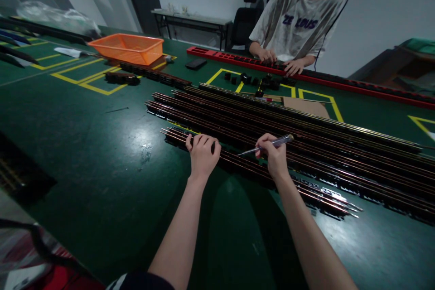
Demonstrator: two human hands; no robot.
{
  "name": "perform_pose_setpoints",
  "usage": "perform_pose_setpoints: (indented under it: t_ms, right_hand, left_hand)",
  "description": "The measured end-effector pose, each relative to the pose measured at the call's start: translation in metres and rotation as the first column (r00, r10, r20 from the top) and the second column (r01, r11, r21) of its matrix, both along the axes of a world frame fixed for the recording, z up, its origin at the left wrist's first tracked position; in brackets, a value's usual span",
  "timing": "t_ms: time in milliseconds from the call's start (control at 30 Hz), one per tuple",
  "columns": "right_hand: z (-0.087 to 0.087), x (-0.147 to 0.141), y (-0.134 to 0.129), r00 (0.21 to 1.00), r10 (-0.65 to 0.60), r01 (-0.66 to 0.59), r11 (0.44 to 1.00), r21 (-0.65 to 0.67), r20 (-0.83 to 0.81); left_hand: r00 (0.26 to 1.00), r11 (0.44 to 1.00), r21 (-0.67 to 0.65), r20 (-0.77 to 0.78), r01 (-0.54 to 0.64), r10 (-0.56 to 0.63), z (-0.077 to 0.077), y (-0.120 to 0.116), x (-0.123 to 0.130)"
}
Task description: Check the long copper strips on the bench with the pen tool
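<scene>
A long black strip with copper-coloured rods (316, 192) lies slantwise on the green table, nearest to me. My left hand (203, 152) rests over its left part, fingers curled round the strip and its rods. In my right hand (274, 156) is a screwdriver (277, 141) with a clear handle, pinched between thumb and fingers. Its thin tip points left and down, at the rods between my two hands; whether it touches them I cannot tell. Several similar black strips with rods (238, 115) lie side by side just beyond.
An orange basket (149, 52) stands at the back left, near a plastic bag (59, 18). A black phone (196, 63) and small black parts (244, 78) lie further back. Across the green table (91, 145), a person's hands (294, 67) are at a long red rail (224, 56).
</scene>
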State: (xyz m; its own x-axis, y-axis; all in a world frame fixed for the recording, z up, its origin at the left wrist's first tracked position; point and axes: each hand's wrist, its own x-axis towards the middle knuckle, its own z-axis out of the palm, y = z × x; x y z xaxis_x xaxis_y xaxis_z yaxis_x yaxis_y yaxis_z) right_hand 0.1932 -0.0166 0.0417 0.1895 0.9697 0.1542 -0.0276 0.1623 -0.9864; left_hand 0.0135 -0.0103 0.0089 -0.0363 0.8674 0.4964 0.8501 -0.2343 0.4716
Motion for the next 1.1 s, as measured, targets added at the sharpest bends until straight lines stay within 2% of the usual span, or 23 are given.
perform_pose_setpoints:
  t_ms: [433, 667, 900, 1100]
  right_hand:
    - [0.003, -0.004, -0.001, 0.998, 0.056, -0.054, 0.996, -0.075, 0.018]
    - [0.002, -0.008, -0.001, 1.000, 0.002, 0.000, 0.995, -0.097, 0.018]
    - [0.005, -0.011, -0.003, 0.994, -0.025, 0.034, 0.996, -0.081, 0.109]
    - [0.005, -0.015, -0.003, 0.991, 0.021, -0.008, 0.994, -0.105, 0.132]
  left_hand:
    - [1.000, 1.000, -0.003, -0.002, -0.024, 0.024, -0.001, 0.001, -0.001]
    - [1.000, 1.000, 0.005, -0.013, -0.022, 0.022, -0.002, 0.001, 0.000]
    - [0.999, 0.999, 0.013, -0.013, -0.029, 0.029, -0.003, 0.002, 0.000]
    - [0.999, 0.999, 0.006, -0.004, -0.041, 0.041, -0.003, 0.002, 0.000]
